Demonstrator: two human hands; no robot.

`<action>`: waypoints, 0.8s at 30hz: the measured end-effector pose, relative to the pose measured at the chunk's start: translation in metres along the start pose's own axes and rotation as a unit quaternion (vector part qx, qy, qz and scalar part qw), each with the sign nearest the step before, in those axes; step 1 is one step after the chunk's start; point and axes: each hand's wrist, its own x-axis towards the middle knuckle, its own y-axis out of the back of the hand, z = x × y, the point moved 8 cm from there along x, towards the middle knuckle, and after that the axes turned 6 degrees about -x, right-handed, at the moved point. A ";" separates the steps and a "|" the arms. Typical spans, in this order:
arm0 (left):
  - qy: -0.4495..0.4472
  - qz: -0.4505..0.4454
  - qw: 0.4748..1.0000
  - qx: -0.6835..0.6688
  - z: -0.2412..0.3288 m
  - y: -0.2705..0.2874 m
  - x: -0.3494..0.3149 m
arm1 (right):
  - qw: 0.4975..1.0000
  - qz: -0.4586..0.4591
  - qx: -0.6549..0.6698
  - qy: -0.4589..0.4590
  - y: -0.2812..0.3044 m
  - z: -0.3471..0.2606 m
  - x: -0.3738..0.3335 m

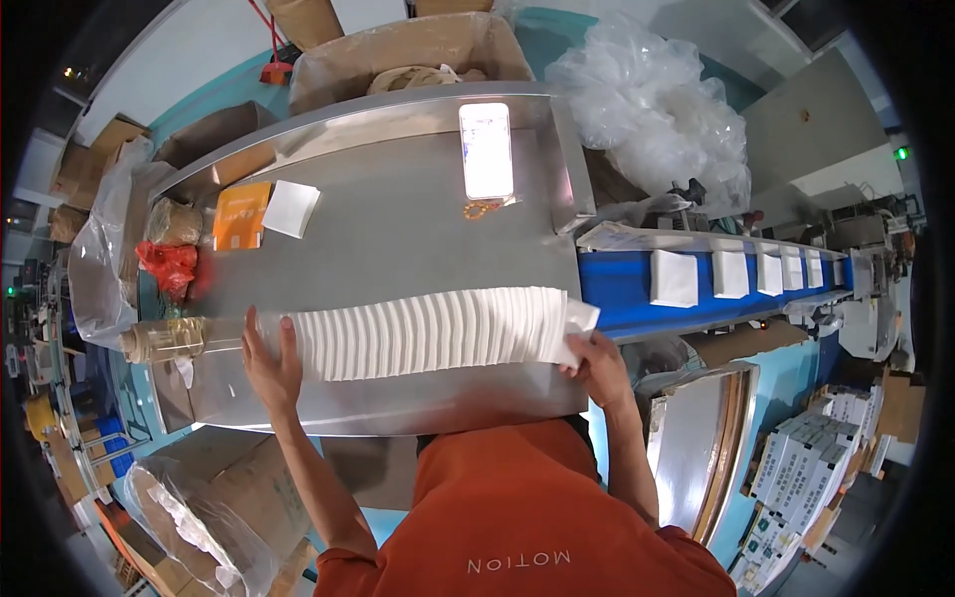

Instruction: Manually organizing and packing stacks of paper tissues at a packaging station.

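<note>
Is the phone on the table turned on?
On. The phone lies flat on the steel table and its screen glows bright white.

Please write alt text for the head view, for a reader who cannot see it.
Both hands, left hand and right hand, press the ends of a long row of white packets on a steel table. Single packets ride a blue conveyor to the right.

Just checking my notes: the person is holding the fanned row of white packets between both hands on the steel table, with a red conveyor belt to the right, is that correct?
Not quite: the conveyor belt is blue, not red, as the head view shows. The left hand and right hand do bracket the fanned row of white packets on the steel table.
</note>
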 end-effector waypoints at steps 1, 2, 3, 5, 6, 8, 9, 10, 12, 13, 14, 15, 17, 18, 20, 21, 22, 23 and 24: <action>-0.008 -0.001 1.000 0.002 0.002 -0.001 0.000 | 0.992 0.029 0.097 0.074 0.008 -0.003 0.005; -0.017 -0.003 1.000 0.004 0.004 -0.002 0.000 | 0.968 0.057 0.194 0.147 0.017 -0.003 0.009; -0.019 -0.004 1.000 0.004 0.007 -0.003 0.001 | 0.964 0.091 0.209 0.137 0.019 -0.002 0.016; 0.015 -0.036 0.999 -0.021 0.004 -0.008 0.000 | 0.980 0.117 0.038 0.157 -0.009 -0.033 0.004; 0.013 -0.037 0.999 -0.020 0.003 -0.008 -0.001 | 0.955 0.156 -0.184 0.174 -0.018 -0.040 0.003; -0.030 -0.006 0.999 -0.008 0.008 -0.006 -0.001 | 0.945 0.132 -0.214 0.210 -0.041 -0.043 0.001; -0.030 -0.005 0.999 -0.008 0.008 -0.005 -0.001 | 0.961 0.071 -0.187 0.190 -0.056 -0.062 -0.011; -0.026 -0.007 1.000 -0.013 0.008 -0.004 -0.001 | 0.978 0.077 -0.120 0.155 -0.048 -0.047 -0.004; -0.019 -0.005 1.000 -0.018 0.007 -0.004 -0.001 | 0.983 0.062 0.174 0.016 -0.023 0.013 0.021; -0.021 -0.004 1.000 -0.015 0.007 -0.003 -0.001 | 0.986 -0.011 0.166 -0.001 -0.028 0.002 0.009; -0.021 -0.004 1.000 -0.011 0.007 -0.003 -0.002 | 0.994 -0.028 0.107 0.005 -0.018 0.006 0.009; -0.020 -0.002 1.000 -0.011 0.010 -0.003 -0.002 | 0.998 -0.041 0.049 0.012 -0.013 0.008 0.006; -0.014 -0.009 1.000 -0.012 0.015 -0.005 -0.001 | 0.980 0.056 0.159 0.103 0.006 0.002 0.011; -0.015 -0.009 1.000 -0.012 0.016 -0.005 -0.001 | 0.958 0.089 0.225 0.155 0.009 -0.006 0.010; -0.028 -0.011 0.999 -0.014 0.018 -0.007 -0.001 | 0.973 0.114 0.121 0.158 0.004 -0.016 0.010; -0.031 -0.014 0.999 -0.014 0.018 -0.007 0.000 | 0.975 0.148 0.025 0.164 -0.007 -0.029 0.005; -0.021 -0.025 0.999 -0.012 0.013 -0.008 -0.002 | 0.946 0.158 -0.202 0.200 -0.032 -0.056 -0.011; -0.014 -0.038 0.999 -0.013 0.013 -0.011 -0.003 | 0.945 0.133 -0.204 0.220 -0.047 -0.060 -0.014; -0.015 -0.038 0.999 -0.014 0.013 -0.012 -0.002 | 0.943 0.104 -0.206 0.241 -0.059 -0.065 -0.015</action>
